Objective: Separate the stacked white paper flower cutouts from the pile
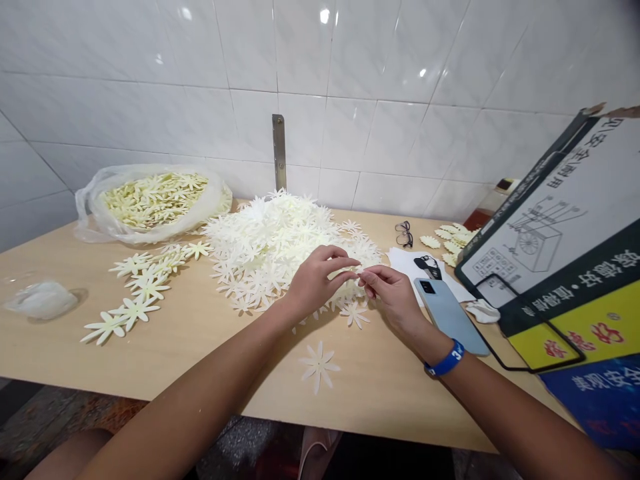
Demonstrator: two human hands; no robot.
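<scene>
On the table, the flower heap sits close, presumably for easy reach, as left hand and right hand meet, fingertips narrowed (whether gripping anything, one cannot tell).

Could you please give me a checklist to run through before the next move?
1. Single flower apart from the white pile: ok, lying flat on the table.
2. Left hand near the pile: ok.
3. Object in right hand: cannot tell, too small at the fingertips.
4. Phone well away from the right wrist: not ok, right beside it.
5. Plastic bag open: ok, yellowish flowers visible inside.
</scene>
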